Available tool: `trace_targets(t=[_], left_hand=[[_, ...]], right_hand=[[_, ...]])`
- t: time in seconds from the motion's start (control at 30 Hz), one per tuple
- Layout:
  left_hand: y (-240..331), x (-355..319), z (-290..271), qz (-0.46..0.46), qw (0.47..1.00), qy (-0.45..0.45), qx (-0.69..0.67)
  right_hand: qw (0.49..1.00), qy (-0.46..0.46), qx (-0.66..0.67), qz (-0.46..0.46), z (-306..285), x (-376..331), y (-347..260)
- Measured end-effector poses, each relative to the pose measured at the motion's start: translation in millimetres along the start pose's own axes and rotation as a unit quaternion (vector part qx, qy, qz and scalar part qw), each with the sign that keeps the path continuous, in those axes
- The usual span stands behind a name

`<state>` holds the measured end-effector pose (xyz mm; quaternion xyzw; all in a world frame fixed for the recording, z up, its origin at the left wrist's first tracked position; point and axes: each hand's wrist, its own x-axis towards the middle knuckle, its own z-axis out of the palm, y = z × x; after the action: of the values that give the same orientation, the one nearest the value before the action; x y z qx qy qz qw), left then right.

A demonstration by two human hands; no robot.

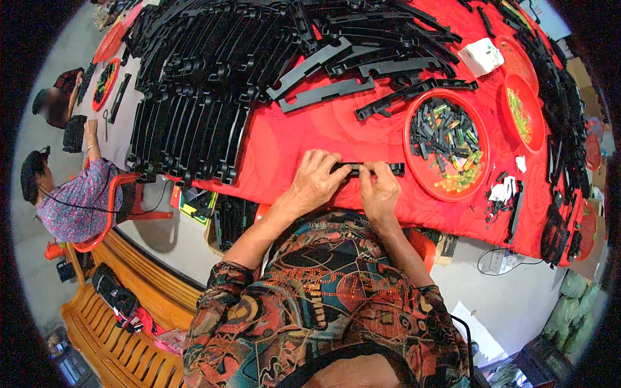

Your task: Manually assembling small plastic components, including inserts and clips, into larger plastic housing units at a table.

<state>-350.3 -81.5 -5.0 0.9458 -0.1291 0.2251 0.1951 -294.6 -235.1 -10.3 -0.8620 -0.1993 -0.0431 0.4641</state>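
A slim black plastic strip (pixel 396 169) lies crosswise at the near edge of the red tablecloth, between my hands. My left hand (pixel 314 178) is closed on the strip's left part, thumb and fingers at its end. On its middle my right hand (pixel 380 191) rests with thumb and forefinger pinched; whether a small piece sits between those fingertips is too small to tell. Right of my hands is a red round plate (pixel 422 173) holding small black pieces and translucent yellow-green ones.
Rows of black strips (pixel 187 129) fill the table's left and back; loose strips (pixel 323 95) lie ahead. At the right are a white box (pixel 482 58), a red plate (pixel 536 116) of yellow-green pieces and white scraps (pixel 503 189). A person (pixel 77 200) sits at the left near a wooden bench (pixel 123 323).
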Motion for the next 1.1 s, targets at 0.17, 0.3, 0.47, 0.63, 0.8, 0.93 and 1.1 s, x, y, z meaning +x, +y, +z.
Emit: trace_targets(t=[0.17,0.3,0.47,0.63,0.8,0.93,1.1], left_hand=[[5,-2,6,-0.021,1.0,-0.008,0.016],[10,1,6,-0.032,0.999,0.006,0.027],[13,0,10,-0.04,0.998,0.01,0.039],[15,0,13,-0.053,0.997,0.013,0.045],[12,-4,16,-0.056,0.998,-0.003,0.035],[13,-1,11,-0.042,0.998,-0.026,0.032],[18,5,12,-0.028,0.998,-0.017,0.045]], right_hand=[[0.994,-0.003,-0.086,-0.072,-5,-6,-2],[0.989,-0.024,-0.113,-0.094,-9,-7,-3],[0.988,-0.026,-0.109,-0.109,-12,-10,3],[0.968,-0.125,-0.198,-0.086,-12,-13,1],[0.985,-0.036,-0.085,-0.146,-15,2,7],[0.954,0.104,0.28,0.024,-38,4,2],[0.789,0.118,0.594,0.101,-40,33,-1]])
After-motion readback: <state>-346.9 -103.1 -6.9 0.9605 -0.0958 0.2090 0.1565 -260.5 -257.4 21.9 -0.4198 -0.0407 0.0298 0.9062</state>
